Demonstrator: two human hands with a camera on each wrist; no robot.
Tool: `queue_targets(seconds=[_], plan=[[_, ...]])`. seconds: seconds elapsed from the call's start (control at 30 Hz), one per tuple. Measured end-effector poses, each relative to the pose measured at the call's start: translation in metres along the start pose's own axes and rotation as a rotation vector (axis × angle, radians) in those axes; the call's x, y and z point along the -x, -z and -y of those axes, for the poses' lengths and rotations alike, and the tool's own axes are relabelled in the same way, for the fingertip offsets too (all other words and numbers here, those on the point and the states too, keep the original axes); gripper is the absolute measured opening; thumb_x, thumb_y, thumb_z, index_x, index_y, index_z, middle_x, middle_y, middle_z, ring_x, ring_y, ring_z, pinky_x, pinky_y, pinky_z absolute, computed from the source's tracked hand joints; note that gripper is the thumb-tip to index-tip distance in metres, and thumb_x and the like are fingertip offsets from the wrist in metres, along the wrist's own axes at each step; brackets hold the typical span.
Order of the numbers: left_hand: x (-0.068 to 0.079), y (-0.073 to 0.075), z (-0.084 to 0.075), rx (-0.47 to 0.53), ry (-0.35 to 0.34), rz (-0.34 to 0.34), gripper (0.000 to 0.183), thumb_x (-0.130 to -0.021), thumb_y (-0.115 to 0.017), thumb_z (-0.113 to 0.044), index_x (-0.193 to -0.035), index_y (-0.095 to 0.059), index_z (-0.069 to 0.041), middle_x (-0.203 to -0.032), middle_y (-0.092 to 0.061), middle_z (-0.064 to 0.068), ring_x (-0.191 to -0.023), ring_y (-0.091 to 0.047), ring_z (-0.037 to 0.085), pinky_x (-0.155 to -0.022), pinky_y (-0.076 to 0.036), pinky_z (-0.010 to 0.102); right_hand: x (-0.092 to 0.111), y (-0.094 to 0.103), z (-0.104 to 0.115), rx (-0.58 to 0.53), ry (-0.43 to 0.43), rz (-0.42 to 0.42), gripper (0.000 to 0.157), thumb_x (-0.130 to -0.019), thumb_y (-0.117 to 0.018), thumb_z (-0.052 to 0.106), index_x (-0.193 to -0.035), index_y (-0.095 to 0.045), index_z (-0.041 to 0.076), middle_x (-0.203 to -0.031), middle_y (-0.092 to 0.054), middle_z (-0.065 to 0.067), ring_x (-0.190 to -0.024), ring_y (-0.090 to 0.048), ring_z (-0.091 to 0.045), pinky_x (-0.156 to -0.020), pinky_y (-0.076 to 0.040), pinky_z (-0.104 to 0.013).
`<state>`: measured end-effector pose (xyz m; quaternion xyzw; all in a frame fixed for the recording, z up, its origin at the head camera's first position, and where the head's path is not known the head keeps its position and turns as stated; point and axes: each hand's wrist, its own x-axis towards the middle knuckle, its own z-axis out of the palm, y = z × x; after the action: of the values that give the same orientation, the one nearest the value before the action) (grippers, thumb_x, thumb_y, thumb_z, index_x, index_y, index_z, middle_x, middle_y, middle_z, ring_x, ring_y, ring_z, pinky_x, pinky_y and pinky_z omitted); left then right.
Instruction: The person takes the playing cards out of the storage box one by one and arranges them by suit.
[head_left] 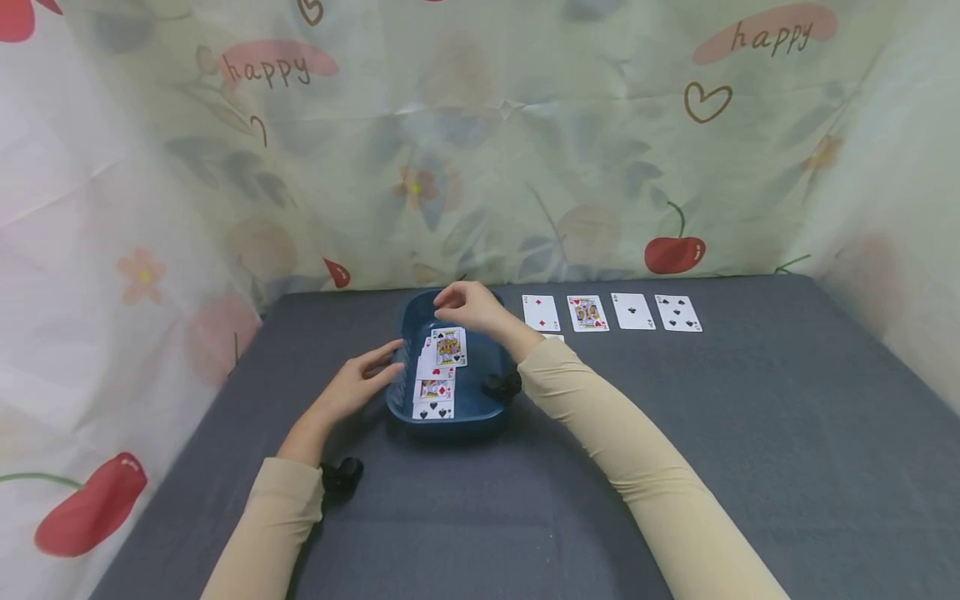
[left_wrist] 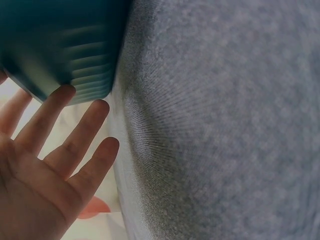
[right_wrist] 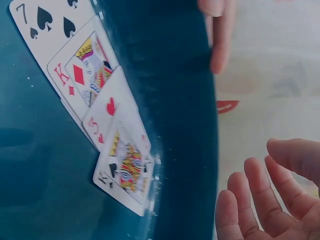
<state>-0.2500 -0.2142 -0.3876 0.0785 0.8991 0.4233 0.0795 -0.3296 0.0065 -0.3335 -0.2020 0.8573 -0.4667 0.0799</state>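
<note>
Blue tray (head_left: 450, 424) mid-frame; cards (head_left: 433, 389) overlap along its left side. Left hand (head_left: 362, 385) spread at left wall; right hand (head_left: 474, 308) empty, loosely curled, over upper end. Judged best: left steadies tray, right lays cards flat.

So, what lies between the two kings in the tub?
A heart card shows there, overlapping the king of diamonds and partly covered by the king of spades. The right wrist view shows it.

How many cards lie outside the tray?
5 visible: diamond card, face card, third card and rightmost card in a row right of the tray; card edge beside the right sleeve. Others may be hidden.
</note>
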Motion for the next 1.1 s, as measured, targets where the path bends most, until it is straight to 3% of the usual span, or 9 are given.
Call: queue_targets(seconds=[0.13,0.3,0.4,0.43,0.53,0.6,0.77,0.9,1.1], plan=[[0.0,0.0,0.0,0.01,0.0,0.002,0.056,-0.096,-0.049,-0.039,-0.146,-0.032,-0.023,-0.151,-0.031,0.019,-0.135,-0.035,0.042,-0.107,-0.033,0.057,-0.012,-0.01,-0.008,0.009,-0.066,-0.003,0.025,-0.087,-0.064,0.015,-0.11,-0.064,0.005,-0.109,-0.067,-0.013,-0.103,-0.062,-0.024,-0.088,-0.05,-0.033],[0.001,0.0,0.0,0.013,-0.001,0.003,0.059,-0.094,-0.05,-0.043,-0.146,-0.032,-0.023,-0.15,-0.032,0.02,-0.135,-0.035,0.043,-0.107,-0.033,0.057,-0.034,-0.024,-0.036,0.007,-0.043,-0.032,0.022,-0.08,-0.073,0.022,-0.099,-0.067,0.012,-0.094,-0.07,-0.004,-0.088,-0.064,-0.016,-0.078,-0.051,-0.028],[0.002,0.0,0.0,0.011,0.002,0.004,0.059,-0.094,-0.049,-0.045,-0.146,-0.031,-0.024,-0.15,-0.032,0.02,-0.135,-0.035,0.043,-0.107,-0.033,0.057,-0.033,-0.029,-0.034,0.019,-0.078,-0.04,0.025,-0.08,-0.073,0.017,-0.103,-0.066,0.008,-0.098,-0.069,-0.008,-0.09,-0.064,-0.019,-0.078,-0.052,-0.028],[0.002,0.0,0.0,0.011,0.002,0.004,0.059,-0.094,-0.049,-0.045,-0.146,-0.031,-0.024,-0.15,-0.032,0.019,-0.135,-0.035,0.043,-0.107,-0.033,0.057,-0.017,-0.025,-0.014,0.043,-0.134,-0.031,0.027,-0.083,-0.068,0.009,-0.108,-0.064,0.003,-0.106,-0.067,-0.014,-0.099,-0.063,-0.024,-0.081,-0.051,-0.028],[0.002,0.0,0.0,0.017,-0.002,0.005,0.058,-0.095,-0.049,-0.043,-0.146,-0.032,-0.024,-0.151,-0.031,0.019,-0.135,-0.035,0.043,-0.107,-0.032,0.058,-0.019,-0.03,-0.02,0.082,-0.126,-0.053,0.025,-0.083,-0.067,0.008,-0.107,-0.064,0.003,-0.104,-0.067,-0.013,-0.097,-0.062,-0.023,-0.08,-0.05,-0.026],[0.003,0.0,0.0,0.019,-0.006,0.004,0.058,-0.095,-0.049,-0.043,-0.146,-0.032,-0.024,-0.151,-0.032,0.019,-0.135,-0.035,0.043,-0.107,-0.033,0.058,-0.029,-0.034,-0.031,0.114,-0.137,-0.049,0.026,-0.082,-0.068,0.01,-0.108,-0.064,0.005,-0.105,-0.066,-0.011,-0.099,-0.061,-0.021,-0.082,-0.05,-0.026],[0.002,0.0,0.001,0.01,-0.009,-0.001,0.059,-0.094,-0.049,-0.045,-0.146,-0.032,-0.024,-0.15,-0.033,0.019,-0.134,-0.036,0.043,-0.107,-0.032,0.058,-0.091,-0.055,-0.108,0.213,-0.069,-0.09,0.028,-0.074,-0.076,0.017,-0.099,-0.064,0.014,-0.098,-0.065,-0.003,-0.09,-0.06,-0.015,-0.076,-0.05,-0.027],[0.002,0.001,0.001,0.011,-0.007,0.0,0.059,-0.094,-0.049,-0.045,-0.146,-0.032,-0.024,-0.15,-0.032,0.019,-0.135,-0.035,0.043,-0.107,-0.032,0.058,-0.111,-0.058,-0.136,0.282,-0.055,-0.035,0.04,-0.07,-0.081,0.024,-0.105,-0.063,0.017,-0.105,-0.064,-0.002,-0.095,-0.06,-0.016,-0.078,-0.05,-0.028],[0.003,0.001,0.001,0.013,-0.007,0.004,0.06,-0.093,-0.049,-0.047,-0.146,-0.031,-0.025,-0.151,-0.032,0.018,-0.135,-0.035,0.043,-0.107,-0.032,0.058,-0.081,-0.044,-0.094,0.32,-0.145,0.085,0.056,-0.066,-0.083,0.018,-0.117,-0.059,0.014,-0.122,-0.059,-0.006,-0.112,-0.056,-0.02,-0.093,-0.047,-0.032]])
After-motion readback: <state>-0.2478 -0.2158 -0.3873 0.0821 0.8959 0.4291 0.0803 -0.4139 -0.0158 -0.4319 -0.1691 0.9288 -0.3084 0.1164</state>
